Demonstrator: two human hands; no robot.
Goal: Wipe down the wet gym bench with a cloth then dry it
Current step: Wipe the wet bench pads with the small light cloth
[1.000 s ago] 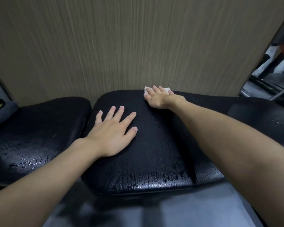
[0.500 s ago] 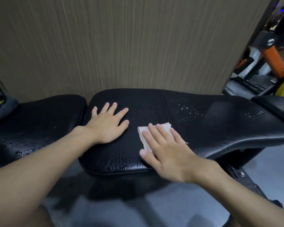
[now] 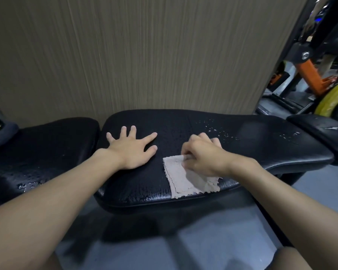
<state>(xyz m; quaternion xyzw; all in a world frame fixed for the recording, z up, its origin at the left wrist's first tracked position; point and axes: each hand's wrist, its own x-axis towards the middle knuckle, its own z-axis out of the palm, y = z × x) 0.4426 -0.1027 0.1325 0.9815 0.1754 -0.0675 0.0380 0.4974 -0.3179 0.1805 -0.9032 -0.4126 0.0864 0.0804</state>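
The black padded gym bench (image 3: pixel 261 145) runs left to right in front of me, with water beads on its far right part and along its front edge. A pale beige cloth (image 3: pixel 181 180) lies spread on the pad near the front edge. My right hand (image 3: pixel 205 156) sits on the cloth's far side with fingers curled, pinching its upper edge. My left hand (image 3: pixel 132 147) rests flat on the pad to the left of the cloth, fingers spread.
A second black pad (image 3: pixel 43 149), also beaded with water, adjoins on the left. A wood-grain wall panel (image 3: pixel 144 55) stands right behind the bench. Orange and black gym equipment (image 3: pixel 310 75) and a yellow weight plate (image 3: pixel 334 100) are at the right. Grey floor lies below.
The cloth, folded small under my flat right hand before, now lies opened out near the front edge. My right hand's fingers have curled onto its upper edge. My left hand stayed put.
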